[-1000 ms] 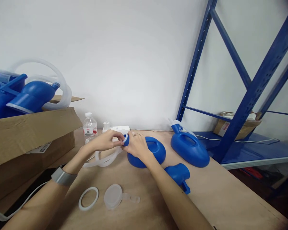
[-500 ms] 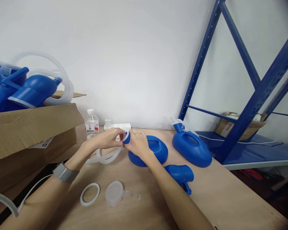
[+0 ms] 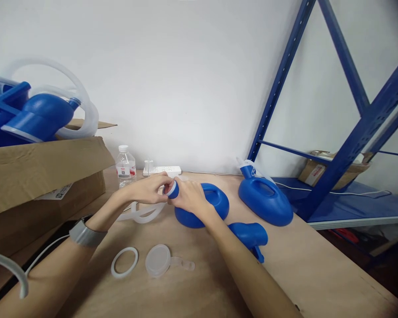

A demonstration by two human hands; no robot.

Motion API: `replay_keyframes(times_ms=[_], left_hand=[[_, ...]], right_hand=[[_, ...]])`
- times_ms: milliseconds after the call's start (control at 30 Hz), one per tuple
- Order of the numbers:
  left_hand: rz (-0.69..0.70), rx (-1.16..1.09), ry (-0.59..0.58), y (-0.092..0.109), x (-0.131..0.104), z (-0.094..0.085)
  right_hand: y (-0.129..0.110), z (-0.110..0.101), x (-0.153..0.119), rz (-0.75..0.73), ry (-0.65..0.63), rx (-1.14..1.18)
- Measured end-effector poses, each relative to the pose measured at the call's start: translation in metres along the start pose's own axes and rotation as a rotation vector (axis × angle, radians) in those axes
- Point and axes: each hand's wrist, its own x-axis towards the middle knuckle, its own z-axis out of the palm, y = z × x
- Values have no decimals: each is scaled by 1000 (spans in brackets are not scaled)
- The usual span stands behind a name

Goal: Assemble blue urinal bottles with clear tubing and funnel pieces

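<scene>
A blue container (image 3: 215, 198) lies on the table, its neck (image 3: 173, 190) pointing left with a whitish rim. My right hand (image 3: 189, 196) is wrapped round that neck. Against the rim, the fingers of my left hand (image 3: 151, 189) are pinched together; whatever they hold is too small to make out. Below my left hand lies a coiled translucent tube (image 3: 146, 215). Nearer to me are a white ring (image 3: 114, 268) and a translucent round cap with a strap (image 3: 158, 260). To the right rests a blue spout piece with a handle (image 3: 250, 235).
Another blue container (image 3: 265, 201) stands at the right. At the left, a cardboard box (image 3: 46, 170) holds blue parts and tubing. A water bottle (image 3: 125, 168) and a power strip (image 3: 167, 169) sit by the wall. Blue shelving (image 3: 338, 198) rises at the right.
The view has shifted slightly. The container's neck is turned a little more toward me, showing more of its opening, with both hands still at it.
</scene>
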Motion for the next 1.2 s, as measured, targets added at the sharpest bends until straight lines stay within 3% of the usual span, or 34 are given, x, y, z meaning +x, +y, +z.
replay_keyframes(times_ms=[400,900,1067,1200], left_hand=[[0,27,27,2,4,-2],[-27,37,-39,4,3,-9],[26,119,7,9,2,-6],[-8,207,49,14,2,-4]], right_hand=[[-3,-1,-1,-12,-43,-27],[-3,1,-1,-28,-17,-20],[-6,-1,-1,7,-31,-34],[-6,-2,0,10,-33,-43]])
